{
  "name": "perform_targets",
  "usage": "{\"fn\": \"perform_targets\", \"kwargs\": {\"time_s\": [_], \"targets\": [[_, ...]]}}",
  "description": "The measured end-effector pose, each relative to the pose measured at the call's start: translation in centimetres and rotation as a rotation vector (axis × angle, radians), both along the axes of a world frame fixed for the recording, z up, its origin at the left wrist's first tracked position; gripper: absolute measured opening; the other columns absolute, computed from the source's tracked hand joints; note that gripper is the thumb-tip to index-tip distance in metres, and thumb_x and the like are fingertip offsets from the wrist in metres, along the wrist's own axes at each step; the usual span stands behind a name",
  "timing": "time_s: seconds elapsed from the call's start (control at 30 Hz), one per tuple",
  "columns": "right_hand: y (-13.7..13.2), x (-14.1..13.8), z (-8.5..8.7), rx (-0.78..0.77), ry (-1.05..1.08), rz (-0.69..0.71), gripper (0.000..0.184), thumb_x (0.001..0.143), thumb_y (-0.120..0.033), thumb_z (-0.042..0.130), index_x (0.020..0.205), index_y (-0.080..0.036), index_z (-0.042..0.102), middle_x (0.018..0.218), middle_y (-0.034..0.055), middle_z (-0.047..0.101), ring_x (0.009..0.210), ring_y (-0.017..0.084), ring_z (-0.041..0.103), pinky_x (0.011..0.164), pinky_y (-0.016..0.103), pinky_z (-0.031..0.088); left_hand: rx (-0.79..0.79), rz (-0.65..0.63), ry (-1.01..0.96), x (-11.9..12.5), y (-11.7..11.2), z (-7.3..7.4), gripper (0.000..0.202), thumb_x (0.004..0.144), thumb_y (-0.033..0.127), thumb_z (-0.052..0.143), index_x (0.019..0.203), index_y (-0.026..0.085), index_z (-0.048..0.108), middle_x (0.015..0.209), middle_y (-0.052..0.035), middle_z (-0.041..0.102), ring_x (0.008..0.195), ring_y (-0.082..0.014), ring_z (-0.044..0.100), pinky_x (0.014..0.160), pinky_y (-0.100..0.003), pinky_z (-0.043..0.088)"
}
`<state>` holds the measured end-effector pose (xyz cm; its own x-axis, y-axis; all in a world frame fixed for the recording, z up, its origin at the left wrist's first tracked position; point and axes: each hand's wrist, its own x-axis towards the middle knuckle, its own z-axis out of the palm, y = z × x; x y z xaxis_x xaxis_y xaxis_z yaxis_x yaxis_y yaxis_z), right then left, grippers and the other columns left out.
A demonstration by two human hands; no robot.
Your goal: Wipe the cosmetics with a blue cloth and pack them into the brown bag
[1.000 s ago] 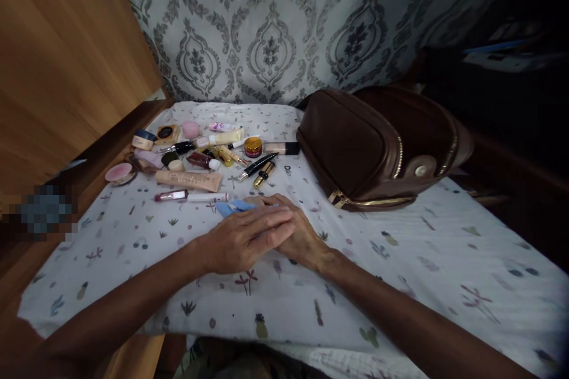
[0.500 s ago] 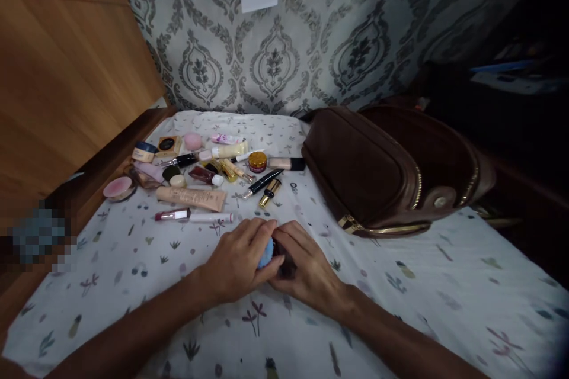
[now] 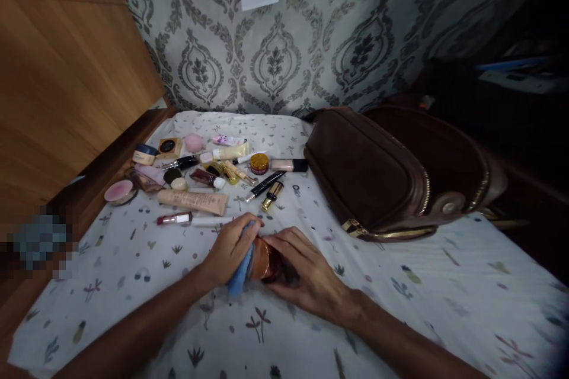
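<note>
My left hand (image 3: 232,250) is closed on a blue cloth (image 3: 241,272), which hangs below its fingers and lies against the end of a small jar. That jar (image 3: 261,259) has a copper-coloured lid and a dark body, and my right hand (image 3: 306,272) wraps around its body. Much of the jar is covered by the right fingers. Both hands are close together above the patterned sheet (image 3: 213,331). Just beyond the left hand lie a white tube pen (image 3: 208,221) and a lip gloss (image 3: 175,219). A gold and black lipstick (image 3: 272,196) lies past the jar.
Several cosmetics lie at the back left, among them a beige tube (image 3: 193,201), a pink compact (image 3: 120,192) and a gold-lidded jar (image 3: 259,163). An unzipped brown bag (image 3: 362,172) stands at the right. A wooden cabinet (image 3: 75,83) borders the left side.
My left hand has moved slightly left with the blue cloth, uncovering the copper lid. More of the cloth now shows. The right hand keeps its hold on the jar.
</note>
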<state>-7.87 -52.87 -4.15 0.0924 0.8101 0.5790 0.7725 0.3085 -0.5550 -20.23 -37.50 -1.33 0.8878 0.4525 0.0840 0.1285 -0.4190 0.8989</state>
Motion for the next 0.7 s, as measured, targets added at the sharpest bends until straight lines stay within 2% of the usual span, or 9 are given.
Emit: {"fn": "perform_targets", "kwargs": {"time_s": [0.1, 0.2, 0.3, 0.33, 0.4, 0.47, 0.53, 0.7], "targets": [[0.1, 0.2, 0.2, -0.066, 0.224, -0.031, 0.055, 0.078, -0.031, 0.080, 0.127, -0.021, 0.059, 0.109, 0.0103, 0.066, 0.100, 0.026, 0.062, 0.087, 0.042, 0.055, -0.152, 0.038, -0.022, 0.2, 0.6, -0.3, 0.043, 0.098, 0.056, 0.045, 0.097, 0.018, 0.064, 0.082, -0.0017, 0.062, 0.078, -0.0176, 0.058, 0.074, -0.028, 0.046], [0.1, 0.4, 0.9, -0.157, 0.628, -0.073, 0.050, 0.074, -0.038, 0.083, 0.116, -0.021, 0.064, 0.110, 0.0089, 0.068, 0.101, 0.025, 0.064, 0.089, 0.039, 0.054, -0.280, 0.051, -0.052, 0.0, 0.8, -0.6, 0.051, 0.095, 0.063, 0.046, 0.109, 0.018, 0.066, 0.091, -0.0036, 0.065, 0.081, -0.0188, 0.061, 0.074, -0.028, 0.049], [0.2, 0.4, 1.7, -0.191, 1.034, -0.073, 0.048, 0.074, -0.046, 0.082, 0.110, -0.021, 0.065, 0.111, 0.0081, 0.070, 0.105, 0.026, 0.065, 0.094, 0.039, 0.052, -0.379, -0.038, -0.027, -0.3, 0.3, -0.9, 0.062, 0.091, 0.066, 0.052, 0.134, 0.022, 0.055, 0.106, -0.0061, 0.068, 0.071, -0.0174, 0.063, 0.067, -0.030, 0.053], [0.2, 0.3, 1.9, -0.175, 1.136, -0.070, 0.048, 0.074, -0.048, 0.081, 0.110, -0.021, 0.065, 0.112, 0.0078, 0.070, 0.107, 0.026, 0.065, 0.096, 0.039, 0.050, -0.372, -0.080, -0.035, -0.3, 0.1, -1.1, 0.069, 0.087, 0.065, 0.060, 0.141, 0.024, 0.049, 0.114, -0.0076, 0.067, 0.073, -0.0185, 0.064, 0.068, -0.031, 0.054], [0.2, 0.2, 2.2, -0.137, 1.297, -0.055, 0.050, 0.075, -0.048, 0.081, 0.114, -0.024, 0.063, 0.115, 0.0069, 0.071, 0.109, 0.025, 0.065, 0.098, 0.039, 0.049, -0.300, -0.116, -0.091, -0.2, -0.4, -1.2, 0.083, 0.078, 0.057, 0.075, 0.147, 0.025, 0.042, 0.134, -0.0102, 0.060, 0.097, -0.0251, 0.066, 0.085, -0.035, 0.055], [0.3, 0.0, 2.4, -0.122, 1.403, -0.029, 0.054, 0.076, -0.048, 0.080, 0.122, -0.026, 0.060, 0.117, 0.0066, 0.070, 0.108, 0.024, 0.065, 0.095, 0.038, 0.049, -0.218, -0.084, -0.140, 0.0, -0.7, -1.3, 0.083, 0.076, 0.047, 0.079, 0.146, 0.024, 0.043, 0.142, -0.0097, 0.055, 0.120, -0.0290, 0.058, 0.103, -0.038, 0.047], [0.3, -0.1, 2.4, -0.146, 1.430, 0.003, 0.055, 0.076, -0.049, 0.080, 0.122, -0.026, 0.060, 0.116, 0.0067, 0.070, 0.102, 0.022, 0.065, 0.087, 0.035, 0.050, -0.184, -0.041, -0.140, 0.3, -0.7, -1.2, 0.072, 0.080, 0.042, 0.076, 0.142, 0.023, 0.047, 0.135, -0.0081, 0.060, 0.120, -0.0277, 0.058, 0.106, -0.037, 0.045], [0.3, -0.4, 2.6, -0.157, 1.343, 0.088, 0.047, 0.076, -0.057, 0.079, 0.103, -0.021, 0.065, 0.096, 0.0038, 0.069, 0.083, 0.017, 0.063, 0.071, 0.028, 0.047, -0.226, -0.044, -0.124, 0.5, 0.1, -0.2, 0.059, 0.078, 0.043, 0.074, 0.131, 0.020, 0.060, 0.100, -0.0040, 0.071, 0.082, -0.0202, 0.065, 0.076, -0.029, 0.054]]}}
